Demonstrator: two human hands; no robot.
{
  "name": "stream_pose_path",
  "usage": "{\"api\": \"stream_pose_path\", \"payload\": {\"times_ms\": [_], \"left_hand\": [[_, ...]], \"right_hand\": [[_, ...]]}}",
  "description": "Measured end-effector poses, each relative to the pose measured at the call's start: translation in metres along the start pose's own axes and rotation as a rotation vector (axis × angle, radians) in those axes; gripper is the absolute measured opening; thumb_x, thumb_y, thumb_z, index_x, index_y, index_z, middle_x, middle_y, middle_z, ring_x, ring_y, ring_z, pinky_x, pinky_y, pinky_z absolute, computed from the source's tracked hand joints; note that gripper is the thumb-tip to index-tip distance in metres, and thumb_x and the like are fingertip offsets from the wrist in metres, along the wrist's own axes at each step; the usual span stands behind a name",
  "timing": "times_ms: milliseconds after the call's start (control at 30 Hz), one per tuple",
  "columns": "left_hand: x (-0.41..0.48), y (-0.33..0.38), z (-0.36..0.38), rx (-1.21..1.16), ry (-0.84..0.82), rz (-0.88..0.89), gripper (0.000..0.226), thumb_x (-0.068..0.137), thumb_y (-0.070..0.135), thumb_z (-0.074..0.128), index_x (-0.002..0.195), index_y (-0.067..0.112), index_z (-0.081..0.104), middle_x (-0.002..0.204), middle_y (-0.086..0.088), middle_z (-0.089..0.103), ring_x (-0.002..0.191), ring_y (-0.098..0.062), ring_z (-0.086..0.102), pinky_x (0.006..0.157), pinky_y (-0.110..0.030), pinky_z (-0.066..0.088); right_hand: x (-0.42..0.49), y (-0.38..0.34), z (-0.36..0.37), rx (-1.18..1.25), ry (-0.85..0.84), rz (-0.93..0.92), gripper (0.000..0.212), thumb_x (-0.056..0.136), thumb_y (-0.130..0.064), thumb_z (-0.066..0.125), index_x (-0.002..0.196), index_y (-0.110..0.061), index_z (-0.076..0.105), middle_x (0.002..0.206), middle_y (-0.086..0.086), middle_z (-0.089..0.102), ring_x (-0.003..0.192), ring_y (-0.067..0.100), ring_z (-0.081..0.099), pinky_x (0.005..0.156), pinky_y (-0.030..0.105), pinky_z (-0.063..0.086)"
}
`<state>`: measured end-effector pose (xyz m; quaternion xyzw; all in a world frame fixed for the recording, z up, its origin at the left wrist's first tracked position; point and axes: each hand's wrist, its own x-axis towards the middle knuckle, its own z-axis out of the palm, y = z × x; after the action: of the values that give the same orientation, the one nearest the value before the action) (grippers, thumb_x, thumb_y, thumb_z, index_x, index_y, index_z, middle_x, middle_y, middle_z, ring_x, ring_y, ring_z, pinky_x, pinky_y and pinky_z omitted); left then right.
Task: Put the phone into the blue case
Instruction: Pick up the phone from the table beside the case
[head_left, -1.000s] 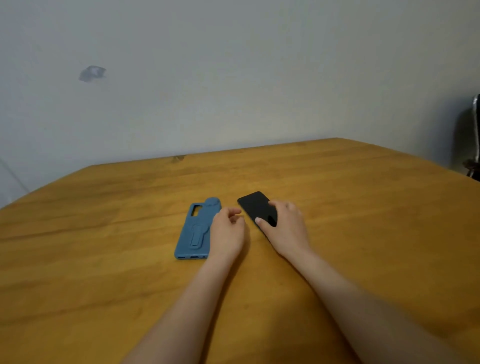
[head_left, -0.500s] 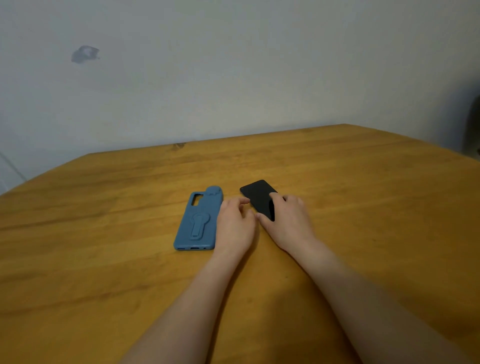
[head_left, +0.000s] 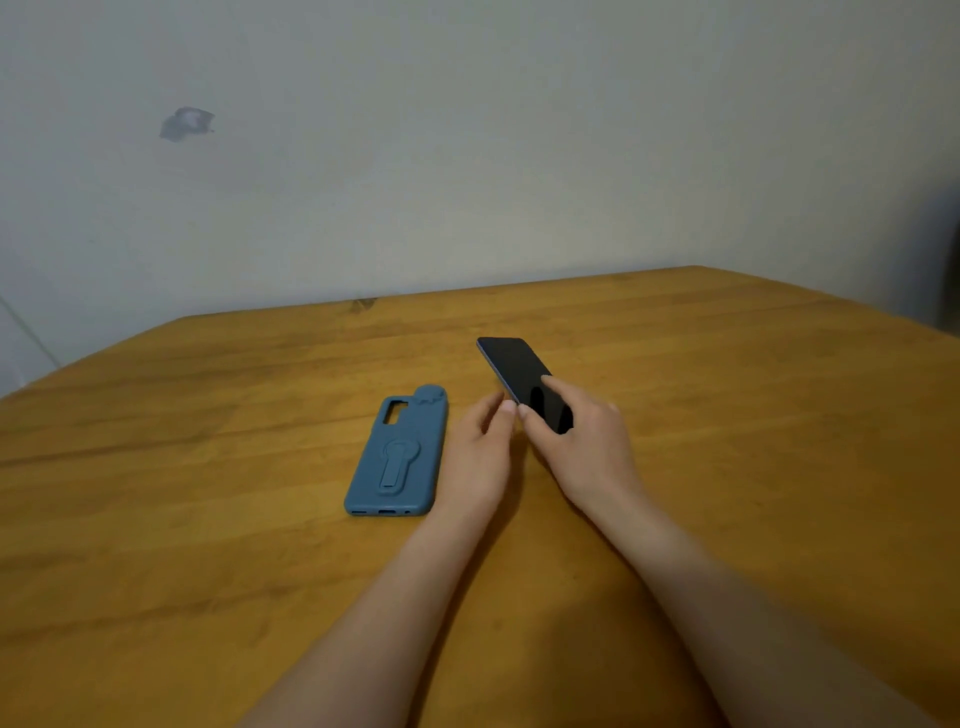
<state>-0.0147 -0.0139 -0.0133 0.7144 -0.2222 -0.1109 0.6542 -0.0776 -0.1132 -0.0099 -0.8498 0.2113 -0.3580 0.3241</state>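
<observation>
Right hand (head_left: 582, 447): gripping phone (head_left: 514, 364) by its near end, now raised off the table (head_left: 208, 519) instead of lying flat. Left hand (head_left: 480, 457): relaxed, holding nothing, fingertips just beside. Probably need to flip blue case (head_left: 397, 457) next, lying back-up left of both.

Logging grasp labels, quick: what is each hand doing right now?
Left hand: open, fingers relaxed beside the phone, holding nothing.
Right hand: gripping the phone's near end.
</observation>
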Motion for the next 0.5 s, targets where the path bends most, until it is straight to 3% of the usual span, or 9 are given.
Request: {"api": "stream_pose_path", "payload": {"times_ms": [133,267,333,433,500], "left_hand": [[-0.004,0.008,0.005,-0.354,-0.119,-0.068,0.035,0.104,0.030,0.037,0.125,0.016,0.062,0.117,-0.007,0.070,0.109,-0.020,0.066,0.094,-0.040,0.053],[-0.006,0.014,0.004,-0.513,-0.129,-0.157,0.039,0.103,0.040,0.038,0.125,0.017,0.062,0.114,-0.009,0.072,0.104,-0.020,0.069,0.075,-0.029,0.057],[-0.007,0.016,0.003,-0.477,-0.135,-0.144,0.035,0.103,0.042,0.038,0.125,0.028,0.062,0.114,-0.001,0.071,0.106,-0.016,0.068,0.077,-0.029,0.057],[-0.008,0.018,0.002,-0.399,-0.130,-0.098,0.036,0.104,0.032,0.038,0.137,0.041,0.049,0.121,0.014,0.064,0.114,-0.010,0.061,0.092,-0.035,0.054],[-0.008,0.017,0.002,-0.359,-0.104,-0.062,0.044,0.103,0.019,0.039,0.142,0.038,0.044,0.127,0.011,0.062,0.116,-0.012,0.060,0.100,-0.039,0.050]], "right_hand": [[-0.003,-0.005,0.004,0.122,-0.093,0.038,0.060,0.081,-0.058,0.057,0.133,-0.028,0.058,0.125,-0.008,0.065,0.117,0.016,0.056,0.095,0.037,0.051],[-0.006,-0.011,0.007,0.278,-0.138,0.093,0.064,0.075,-0.068,0.047,0.129,-0.035,0.059,0.115,-0.022,0.066,0.104,-0.005,0.059,0.088,0.025,0.051],[-0.007,-0.013,0.007,0.321,-0.158,0.076,0.055,0.083,-0.065,0.042,0.128,-0.039,0.058,0.101,-0.033,0.065,0.096,-0.010,0.061,0.081,0.025,0.052],[-0.008,-0.015,0.007,0.409,-0.200,0.068,0.037,0.097,-0.047,0.038,0.128,-0.040,0.058,0.104,-0.019,0.070,0.096,0.004,0.066,0.080,0.037,0.056],[-0.008,-0.016,0.007,0.454,-0.205,0.077,0.030,0.102,-0.035,0.037,0.117,-0.043,0.063,0.101,-0.017,0.072,0.095,0.004,0.067,0.080,0.034,0.056]]}}
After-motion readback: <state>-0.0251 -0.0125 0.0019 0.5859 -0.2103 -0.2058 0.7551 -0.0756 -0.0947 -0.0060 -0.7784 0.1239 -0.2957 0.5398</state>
